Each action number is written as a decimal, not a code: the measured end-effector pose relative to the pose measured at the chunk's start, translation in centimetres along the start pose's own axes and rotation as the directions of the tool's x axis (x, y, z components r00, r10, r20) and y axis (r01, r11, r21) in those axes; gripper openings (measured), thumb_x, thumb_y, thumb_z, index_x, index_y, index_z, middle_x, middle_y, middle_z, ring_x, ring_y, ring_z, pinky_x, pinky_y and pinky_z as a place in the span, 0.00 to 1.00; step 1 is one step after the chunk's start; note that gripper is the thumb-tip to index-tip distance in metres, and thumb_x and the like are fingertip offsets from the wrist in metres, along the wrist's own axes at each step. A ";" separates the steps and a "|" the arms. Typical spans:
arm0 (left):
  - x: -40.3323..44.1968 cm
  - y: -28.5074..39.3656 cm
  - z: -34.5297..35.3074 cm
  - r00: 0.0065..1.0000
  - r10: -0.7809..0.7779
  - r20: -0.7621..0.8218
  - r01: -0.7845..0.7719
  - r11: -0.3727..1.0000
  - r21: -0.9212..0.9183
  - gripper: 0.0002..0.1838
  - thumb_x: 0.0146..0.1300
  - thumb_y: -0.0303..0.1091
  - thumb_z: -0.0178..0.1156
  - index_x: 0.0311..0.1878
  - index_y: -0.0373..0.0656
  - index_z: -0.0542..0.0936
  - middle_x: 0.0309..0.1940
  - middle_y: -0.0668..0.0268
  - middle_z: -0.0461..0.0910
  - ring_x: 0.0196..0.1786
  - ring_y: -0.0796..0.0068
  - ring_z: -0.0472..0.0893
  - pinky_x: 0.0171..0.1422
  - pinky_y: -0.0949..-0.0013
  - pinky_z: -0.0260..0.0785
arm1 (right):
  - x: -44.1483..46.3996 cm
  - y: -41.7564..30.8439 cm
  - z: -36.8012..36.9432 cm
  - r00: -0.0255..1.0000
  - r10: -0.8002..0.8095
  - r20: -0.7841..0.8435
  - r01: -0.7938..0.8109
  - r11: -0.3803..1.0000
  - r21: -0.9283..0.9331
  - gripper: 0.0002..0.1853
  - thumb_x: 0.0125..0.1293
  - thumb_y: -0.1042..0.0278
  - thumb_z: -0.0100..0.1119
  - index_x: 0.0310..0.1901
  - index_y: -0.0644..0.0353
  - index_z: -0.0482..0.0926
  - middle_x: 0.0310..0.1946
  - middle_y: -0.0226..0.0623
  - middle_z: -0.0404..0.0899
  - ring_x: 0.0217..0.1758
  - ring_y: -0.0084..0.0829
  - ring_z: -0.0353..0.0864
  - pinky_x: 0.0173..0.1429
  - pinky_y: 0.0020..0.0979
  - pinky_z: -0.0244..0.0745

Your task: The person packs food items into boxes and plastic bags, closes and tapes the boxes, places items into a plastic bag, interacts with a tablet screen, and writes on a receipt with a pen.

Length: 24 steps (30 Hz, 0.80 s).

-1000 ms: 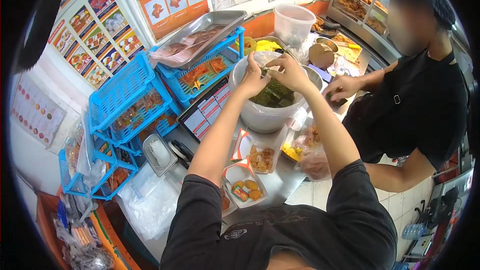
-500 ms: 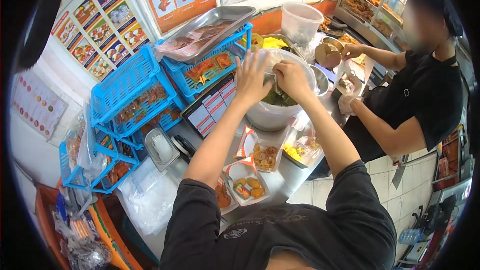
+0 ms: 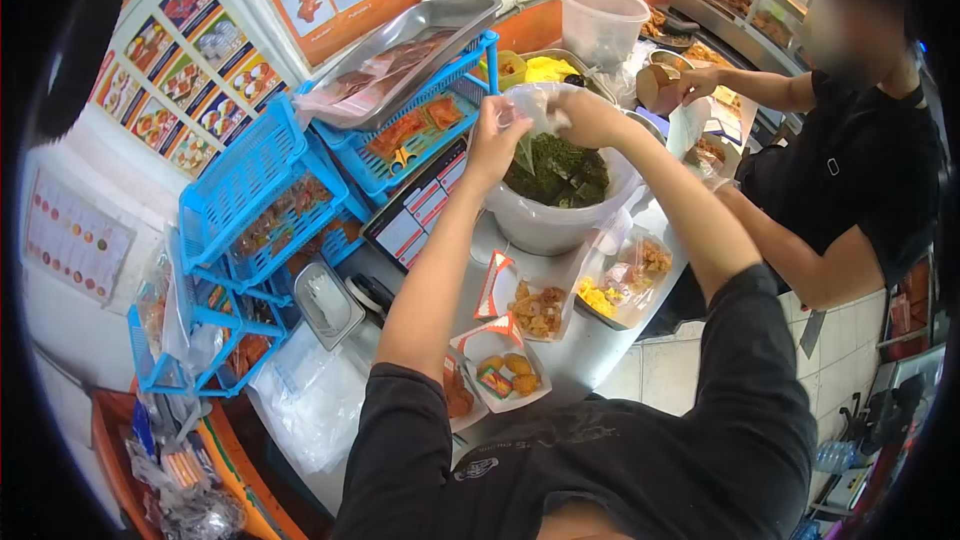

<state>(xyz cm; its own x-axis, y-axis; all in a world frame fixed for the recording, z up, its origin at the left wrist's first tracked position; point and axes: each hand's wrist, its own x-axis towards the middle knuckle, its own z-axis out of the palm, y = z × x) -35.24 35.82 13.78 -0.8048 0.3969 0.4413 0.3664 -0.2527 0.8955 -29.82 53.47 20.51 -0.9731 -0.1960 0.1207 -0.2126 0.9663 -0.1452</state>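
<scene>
The bucket stands on the tabletop, its dark green pieces uncovered inside. Over it the hands are apart: the left hand pinches clear plastic, while the right hand is blurred and its grip cannot be told. With the plastic hanging loose, the handling looks unfinished. Filled cartons sit open nearer the person; a tablet and blue baskets crowd the left, a co-worker's hand the right.

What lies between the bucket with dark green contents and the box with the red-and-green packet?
In the head view, another open box of fried pieces sits on the counter between the bucket and the packet's box.
</scene>
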 end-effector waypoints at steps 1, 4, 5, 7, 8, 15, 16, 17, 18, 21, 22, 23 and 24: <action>-0.1 0.2 -0.1 1.000 0.000 -0.008 0.000 1.000 -0.019 0.18 0.58 0.27 0.61 0.50 0.40 0.67 0.44 0.63 0.73 0.49 0.75 0.74 0.56 0.70 0.67 | 0.5 0.7 0.6 0.953 0.017 0.302 0.055 0.972 -0.228 0.10 0.53 0.66 0.63 0.37 0.58 0.84 0.39 0.43 0.83 0.41 0.39 0.81 0.47 0.40 0.76; -0.5 0.6 -0.4 0.998 -0.052 0.021 0.054 0.990 -0.131 0.18 0.58 0.25 0.57 0.51 0.41 0.66 0.44 0.64 0.71 0.48 0.75 0.72 0.56 0.70 0.66 | 1.1 2.4 5.2 0.879 -0.125 0.460 0.361 0.805 -0.472 0.11 0.48 0.63 0.64 0.35 0.54 0.85 0.38 0.40 0.83 0.50 0.39 0.77 0.52 0.40 0.74; -0.6 0.7 -0.4 0.998 -0.070 0.004 0.070 0.988 -0.141 0.19 0.58 0.25 0.57 0.52 0.41 0.65 0.45 0.64 0.71 0.48 0.74 0.72 0.57 0.69 0.66 | 1.4 3.0 6.1 0.867 -0.146 0.476 0.390 0.793 -0.468 0.11 0.47 0.63 0.64 0.33 0.54 0.86 0.38 0.39 0.84 0.53 0.39 0.76 0.53 0.39 0.73; -1.0 2.2 0.2 0.993 -0.112 -0.033 0.105 0.981 -0.162 0.21 0.58 0.25 0.57 0.53 0.41 0.63 0.45 0.63 0.70 0.49 0.73 0.72 0.58 0.69 0.66 | 1.7 3.4 7.3 0.838 -0.191 0.511 0.453 0.766 -0.456 0.10 0.46 0.63 0.64 0.31 0.55 0.86 0.37 0.38 0.84 0.58 0.38 0.72 0.55 0.38 0.72; -1.1 2.3 0.2 0.993 -0.112 -0.036 0.105 0.982 -0.157 0.21 0.58 0.25 0.57 0.54 0.41 0.62 0.45 0.63 0.70 0.49 0.73 0.72 0.58 0.69 0.65 | 1.8 3.4 7.9 0.820 -0.179 0.544 0.461 0.771 -0.440 0.10 0.47 0.64 0.64 0.32 0.55 0.86 0.37 0.37 0.84 0.58 0.37 0.72 0.54 0.38 0.72; -0.9 1.7 -0.5 0.993 -0.121 -0.016 0.117 0.983 -0.141 0.27 0.57 0.25 0.59 0.56 0.41 0.56 0.45 0.60 0.67 0.49 0.73 0.69 0.56 0.69 0.65 | 3.2 2.7 10.5 0.652 -0.245 0.717 0.530 0.824 -0.201 0.09 0.49 0.68 0.61 0.33 0.56 0.86 0.33 0.41 0.84 0.43 0.41 0.82 0.43 0.43 0.77; -0.9 1.7 -0.5 0.993 -0.121 0.001 0.121 0.985 -0.120 0.27 0.57 0.25 0.59 0.55 0.41 0.56 0.45 0.60 0.67 0.49 0.73 0.69 0.56 0.69 0.65 | 3.7 2.5 11.7 0.600 -0.241 0.763 0.514 0.846 -0.138 0.09 0.49 0.69 0.61 0.33 0.57 0.86 0.33 0.43 0.84 0.40 0.43 0.83 0.41 0.44 0.78; -0.9 1.7 -0.4 0.992 -0.127 -0.002 0.126 0.981 -0.146 0.27 0.57 0.25 0.58 0.56 0.41 0.56 0.45 0.60 0.67 0.49 0.73 0.69 0.56 0.69 0.65 | 4.1 2.5 12.6 0.579 -0.300 0.758 0.557 0.824 -0.099 0.09 0.50 0.69 0.60 0.33 0.58 0.86 0.33 0.44 0.84 0.38 0.43 0.84 0.40 0.44 0.78; -0.9 2.1 -0.4 0.991 -0.132 -0.005 0.129 0.977 -0.169 0.27 0.57 0.25 0.58 0.56 0.41 0.56 0.45 0.60 0.66 0.49 0.73 0.69 0.56 0.69 0.65 | 4.7 2.3 13.3 0.557 -0.360 0.749 0.600 0.798 -0.062 0.09 0.51 0.69 0.60 0.33 0.58 0.85 0.33 0.44 0.84 0.36 0.44 0.85 0.39 0.43 0.78; -1.2 2.6 -0.2 0.993 -0.114 -0.015 0.111 0.985 -0.133 0.26 0.57 0.26 0.58 0.56 0.41 0.57 0.46 0.61 0.66 0.51 0.74 0.68 0.59 0.68 0.62 | 4.5 -0.3 8.8 0.828 -0.218 0.516 0.343 0.926 -0.160 0.09 0.53 0.69 0.59 0.34 0.59 0.85 0.34 0.45 0.84 0.37 0.44 0.85 0.39 0.41 0.79; -1.3 2.7 -0.2 0.994 -0.108 -0.020 0.105 0.989 -0.109 0.25 0.58 0.27 0.58 0.56 0.41 0.58 0.47 0.61 0.67 0.53 0.73 0.68 0.61 0.67 0.61 | 4.3 -1.1 6.9 0.921 -0.085 0.380 0.168 0.967 -0.192 0.09 0.54 0.69 0.58 0.34 0.59 0.85 0.35 0.45 0.85 0.38 0.43 0.85 0.39 0.40 0.80; -1.4 2.7 -0.2 0.995 -0.098 -0.023 0.096 0.992 -0.083 0.25 0.58 0.28 0.58 0.56 0.41 0.59 0.49 0.61 0.67 0.54 0.72 0.68 0.63 0.66 0.59 | 4.5 -1.3 7.4 0.936 -0.069 0.345 0.141 0.971 -0.191 0.09 0.54 0.69 0.58 0.34 0.59 0.85 0.35 0.44 0.85 0.39 0.43 0.86 0.40 0.39 0.80; -1.4 2.7 -0.3 0.995 -0.093 -0.027 0.089 0.989 -0.117 0.25 0.58 0.27 0.58 0.56 0.41 0.59 0.48 0.61 0.66 0.53 0.72 0.67 0.62 0.67 0.60 | 4.9 -1.1 8.4 0.951 -0.051 0.306 0.114 0.975 -0.192 0.09 0.55 0.69 0.58 0.34 0.59 0.86 0.35 0.44 0.85 0.39 0.43 0.86 0.41 0.39 0.80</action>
<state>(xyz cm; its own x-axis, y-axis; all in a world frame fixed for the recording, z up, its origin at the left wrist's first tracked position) -33.29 34.39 15.55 -0.8476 0.3950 0.3543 0.2358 -0.3179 0.9183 -35.12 50.01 13.05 -0.9412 -0.2869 -0.1785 -0.3016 0.9515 0.0608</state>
